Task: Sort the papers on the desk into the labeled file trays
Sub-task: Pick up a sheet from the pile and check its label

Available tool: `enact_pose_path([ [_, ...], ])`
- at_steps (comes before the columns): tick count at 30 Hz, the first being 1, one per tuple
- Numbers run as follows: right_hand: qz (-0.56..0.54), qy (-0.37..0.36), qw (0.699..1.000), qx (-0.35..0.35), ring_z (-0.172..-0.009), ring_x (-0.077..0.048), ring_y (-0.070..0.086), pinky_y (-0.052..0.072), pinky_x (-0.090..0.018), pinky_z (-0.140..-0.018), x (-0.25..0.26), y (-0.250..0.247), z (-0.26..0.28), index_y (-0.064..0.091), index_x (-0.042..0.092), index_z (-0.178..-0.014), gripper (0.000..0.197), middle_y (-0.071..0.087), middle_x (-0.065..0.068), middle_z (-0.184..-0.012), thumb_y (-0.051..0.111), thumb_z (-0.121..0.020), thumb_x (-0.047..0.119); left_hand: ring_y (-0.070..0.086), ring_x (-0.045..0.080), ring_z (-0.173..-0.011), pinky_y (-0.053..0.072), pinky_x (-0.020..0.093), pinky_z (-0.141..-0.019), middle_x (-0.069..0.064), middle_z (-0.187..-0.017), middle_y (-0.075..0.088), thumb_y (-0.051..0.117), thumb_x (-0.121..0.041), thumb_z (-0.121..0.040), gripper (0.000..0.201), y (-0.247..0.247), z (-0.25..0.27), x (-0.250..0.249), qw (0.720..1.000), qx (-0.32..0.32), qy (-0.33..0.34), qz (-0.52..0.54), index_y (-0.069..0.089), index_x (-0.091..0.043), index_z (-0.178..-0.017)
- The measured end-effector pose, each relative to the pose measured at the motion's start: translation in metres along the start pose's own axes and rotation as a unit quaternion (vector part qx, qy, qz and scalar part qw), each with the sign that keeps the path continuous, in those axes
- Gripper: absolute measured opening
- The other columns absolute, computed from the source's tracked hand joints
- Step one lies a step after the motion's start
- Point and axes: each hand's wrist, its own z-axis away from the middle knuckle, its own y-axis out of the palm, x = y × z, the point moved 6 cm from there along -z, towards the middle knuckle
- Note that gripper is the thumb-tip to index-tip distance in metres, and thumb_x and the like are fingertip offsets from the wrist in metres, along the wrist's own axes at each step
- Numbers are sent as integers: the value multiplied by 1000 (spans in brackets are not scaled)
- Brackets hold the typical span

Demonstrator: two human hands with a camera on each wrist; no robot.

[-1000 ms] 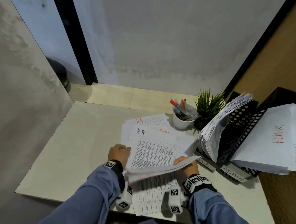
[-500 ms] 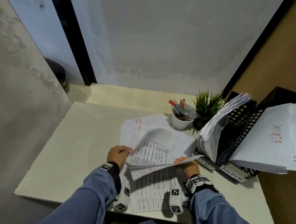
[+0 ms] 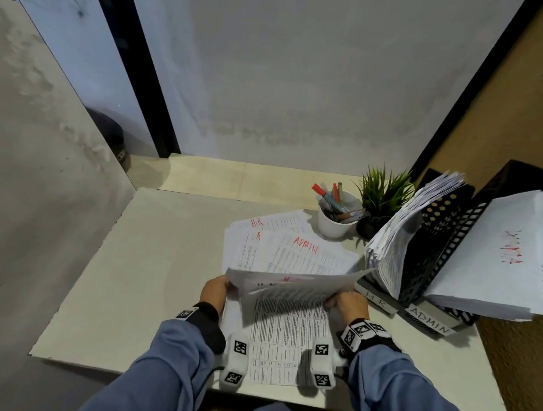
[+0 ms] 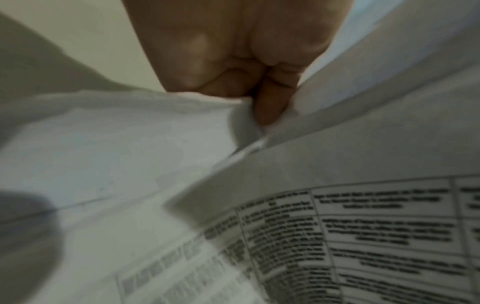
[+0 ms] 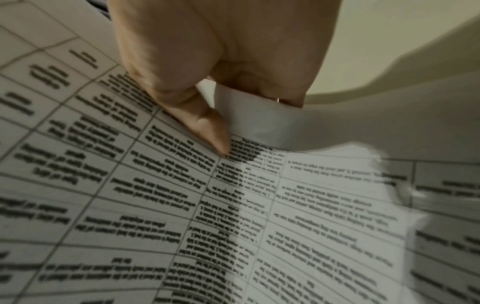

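**Near the desk's front edge: both hands lift a few sheets**

Above the papers (image 3: 284, 333) at the front edge of the desk (image 3: 152, 261), the left hand (image 3: 215, 292) pinches the raised sheets (image 3: 294, 284) at one end and the right hand (image 3: 348, 305) at the other. More papers fan out behind. File trays (image 3: 445, 247) labeled HR and ADMIN stand at the right edge.

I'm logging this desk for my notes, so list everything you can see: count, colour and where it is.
Held sheets: a few, white, lifted over the desk's near middle.
Loose papers: several, white, red HR and ADMIN marks, on the desk.
File trays: two, black, labelled HR and ADMIN, right, stuffed with paper.
Cup of pens: one, white, behind the papers.
Plant: one, green, beside the cup.
Left hand: grips the sheets' left edge.
Right hand: grips their right edge.
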Motion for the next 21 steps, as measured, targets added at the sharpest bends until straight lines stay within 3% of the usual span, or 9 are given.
enact_pose_path([
  [1, -27, 5, 1000, 7, -76, -23, 54, 40, -24, -59, 2, 2, 4, 60, 2, -85, 14, 60, -13, -86, 52, -78, -7, 42, 25, -73, 36, 31, -65, 9, -70, 49, 59, -10, -69, 15, 0, 7, -2, 1000, 5, 1, 13, 47, -7, -62],
  [3, -73, 9, 997, 17, -82, -27, 56, 43, -25, -60, 4, 5, 7, 54, -7, -118, 47, 63, -15, -91, 56, -72, -14, 51, 28, -83, 42, 36, -77, 9, -84, 57, 66, -36, -67, 31, 8, 7, 0, 995, 61, -3, 77, 58, -10, -80],
  [6, -94, -8, 995, 41, -91, -25, 56, 47, -15, -68, 25, 9, 26, 52, -9, -112, 34, 60, -9, -96, 58, -79, -13, 56, 22, -108, 40, 37, -101, 6, -122, 61, 44, -66, -86, 59, 28, 22, -16, 988, 147, 30, 46, 55, -19, -121],
  [8, -104, -47, 992, 57, -83, -21, 58, 49, -10, -58, 45, 13, 38, 57, -9, -115, 34, 61, -12, -105, 61, -81, -8, 56, 16, -107, 44, 24, -94, 0, -125, 57, 56, -41, -90, 37, 32, 37, -37, 989, 113, 98, -4, 51, -19, -119],
  [11, -154, -128, 979, 44, -85, -19, 58, 46, -11, -57, 74, 12, 49, 60, -6, -114, 32, 64, -18, -109, 63, -82, -5, 70, 20, -86, 54, 18, -65, 9, -95, 69, 66, 3, -82, 25, 34, 48, -62, 982, 86, 168, 11, 63, -2, -107],
  [14, -208, -217, 953, 29, -74, -10, 59, 50, -9, -54, 106, 2, 71, 63, 7, -92, 15, 65, -10, -92, 64, -82, -3, 69, 1, -66, 52, 11, -56, 2, -87, 69, 69, 1, -80, 25, 32, 58, -95, 970, 48, 238, 17, 65, -4, -104],
  [17, -227, -294, 928, -13, -65, -8, 58, 49, -6, -52, 122, -11, 91, 59, 19, -73, 26, 61, 0, -72, 65, -81, -4, 69, 5, -79, 55, 14, -66, -1, -92, 71, 75, -9, -76, 29, 33, 63, -109, 960, 43, 274, 18, 66, -8, -104],
  [19, -228, -292, 928, -34, -64, -26, 60, 58, -24, -62, 116, -13, 95, 63, 16, -77, 20, 64, -14, -73, 64, -81, -4, 68, 1, -77, 53, 11, -64, -5, -88, 71, 75, -9, -77, 25, 33, 62, -101, 961, 45, 273, 23, 65, -12, -100],
  [21, -219, -258, 941, -18, -86, -42, 60, 54, -47, -80, 98, -3, 93, 61, 4, -81, 8, 63, -30, -86, 62, -82, -4, 68, 7, -83, 53, 14, -64, 1, -95, 71, 75, -11, -77, 28, 34, 57, -83, 968, 44, 246, 2, 64, -11, -103],
])
